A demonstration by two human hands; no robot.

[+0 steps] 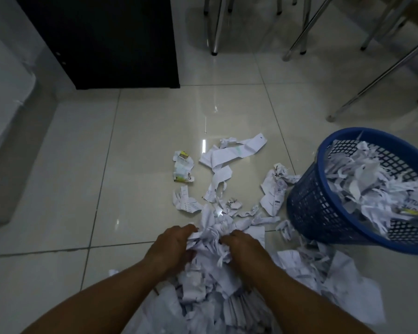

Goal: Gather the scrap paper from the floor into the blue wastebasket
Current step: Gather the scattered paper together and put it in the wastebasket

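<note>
A heap of white scrap paper (210,292) lies on the tiled floor right in front of me. My left hand (173,247) and my right hand (245,249) press in from both sides on a bunch of strips (212,239) at the heap's far end, fingers curled around it. The blue wastebasket (316,206), a mesh plastic bin, leans on the floor at the right, holding a lot of shredded paper. Loose scraps lie farther out: a long folded sheet (229,153), a crumpled printed wrapper (182,169) and torn sheets (273,191) beside the basket.
A black cabinet (111,42) stands at the back left, with a pale wall or ledge (7,92) along the left. Metal chair and table legs (214,27) rise at the back and back right. Glossy tiles (70,189) stretch to the left of the paper.
</note>
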